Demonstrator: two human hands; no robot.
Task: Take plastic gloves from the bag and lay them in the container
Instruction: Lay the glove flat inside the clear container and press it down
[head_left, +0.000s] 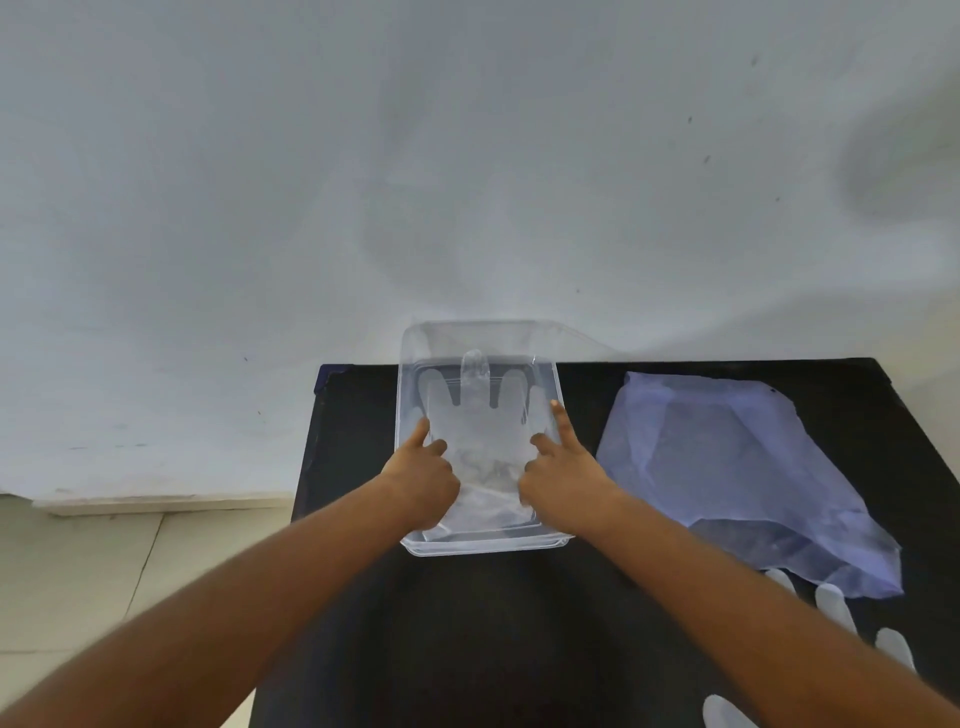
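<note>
Glove (480, 431) is pressed flat in container (560, 540) between left hand (423, 480) and right hand (563, 478), index fingers extended; cuff wrinkles should be smoothed outward.

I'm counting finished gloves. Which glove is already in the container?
The spread glove under both hands, left hand and right hand, inside the clear container. The other glove lies outside, beside the bag.

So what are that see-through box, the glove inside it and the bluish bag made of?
The clear rectangular container looks like rigid glossy plastic: straight walls, shiny rim. The translucent glove lying in it seems thin plastic film, wrinkled near its cuff. The pale blue-violet bag looks like soft, hazy plastic film, creased and lying flat.
</note>
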